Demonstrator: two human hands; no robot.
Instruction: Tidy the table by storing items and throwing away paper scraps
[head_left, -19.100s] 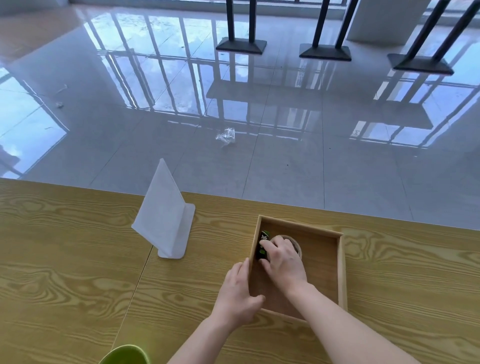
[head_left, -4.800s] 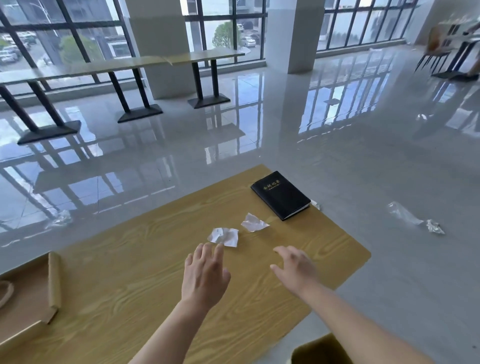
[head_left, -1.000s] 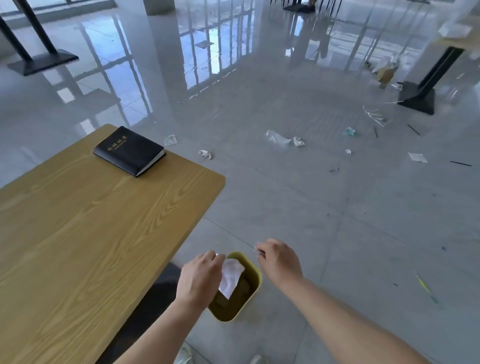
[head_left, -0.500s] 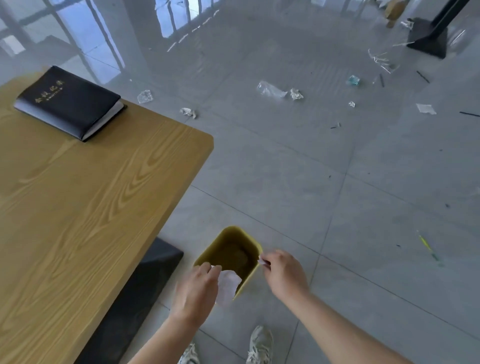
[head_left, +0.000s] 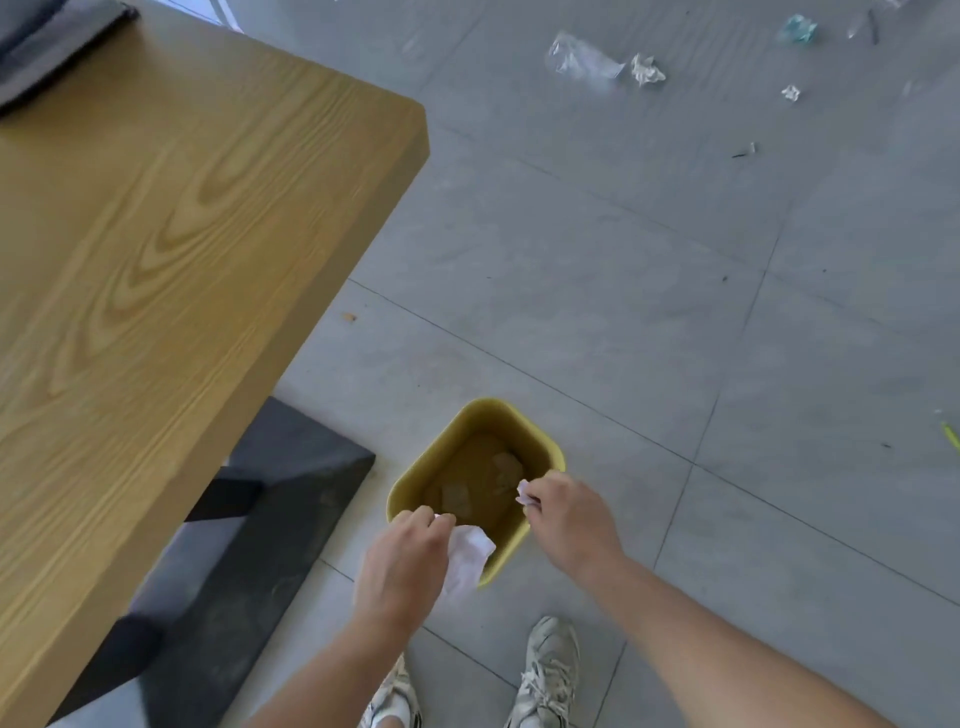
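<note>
A yellow-green waste bin (head_left: 540, 449) stands on the floor by the table's corner, with a couple of pale scraps lying at its bottom. My left hand (head_left: 402, 564) is over the bin's near rim, shut on a crumpled white paper scrap (head_left: 467, 556) that hangs from its fingers. My right hand (head_left: 569, 519) is over the right rim, pinching a smaller white paper scrap (head_left: 525, 493) at its fingertips. The black book (head_left: 47, 47) shows only as a blurred corner at the top left of the wooden table (head_left: 156, 260).
The table's black metal foot (head_left: 249, 530) lies on the floor left of the bin. My two shoes (head_left: 545, 670) stand just behind it. Plastic wrap and paper litter (head_left: 602, 62) are scattered on the grey tiles at the far right.
The view has tilted further down and closer to the bin. Both hands still hold their scraps and have dropped nearer the bin's rim. The book has slid almost out of view.
</note>
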